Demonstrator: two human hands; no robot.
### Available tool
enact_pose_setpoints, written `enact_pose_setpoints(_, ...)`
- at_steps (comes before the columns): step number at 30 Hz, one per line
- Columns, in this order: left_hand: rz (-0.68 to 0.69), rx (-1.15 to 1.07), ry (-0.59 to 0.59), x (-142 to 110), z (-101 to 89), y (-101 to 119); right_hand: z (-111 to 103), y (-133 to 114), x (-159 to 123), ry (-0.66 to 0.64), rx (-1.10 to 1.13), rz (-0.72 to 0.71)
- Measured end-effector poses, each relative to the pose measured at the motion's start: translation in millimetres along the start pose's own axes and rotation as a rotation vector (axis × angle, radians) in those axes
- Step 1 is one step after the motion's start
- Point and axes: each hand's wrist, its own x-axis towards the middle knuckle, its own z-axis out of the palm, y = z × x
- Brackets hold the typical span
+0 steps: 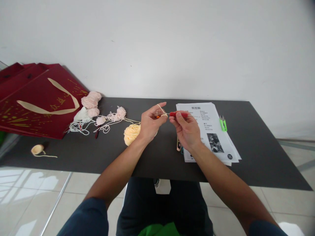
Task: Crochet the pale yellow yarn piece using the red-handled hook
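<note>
My left hand (pixel 149 124) pinches pale yellow yarn (pixel 161 108), a strand of which runs up over the raised index finger. A small orange item (pixel 157 117) shows between its fingers, too small to name. In my right hand (pixel 189 131) is a crochet hook (pixel 176 114) with a red handle, held level and pointing left. Its thin tip reaches the yarn at my left fingertips. Beside my left wrist, partly behind it, lies a pale yellow ball of yarn (pixel 131 133).
Printed sheets (pixel 209 121) lie under and beyond my right hand, with green thread snips (pixel 223 124) on them. Pink yarn (pixel 120 113), white yarn (pixel 82 118) and dark red paper bags (pixel 36 98) are to the left. A small cream crocheted piece (pixel 37 149) sits near the dark table's (pixel 261 154) front left.
</note>
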Motion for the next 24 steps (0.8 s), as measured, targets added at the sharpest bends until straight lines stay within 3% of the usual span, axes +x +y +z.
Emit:
enact_pose_setpoints(13, 0.049, 0.111, 0.037, -2.8, 3.0, 0.5, 3.0, -3.8, -3.5, -0.019, -0.014, -0.046)
enact_pose_setpoints(24, 0.104, 0.142, 0.08, -4.5, 3.8, 7.1, -4.7, -8.8, -1.6, -0.027, -0.1, -0.359)
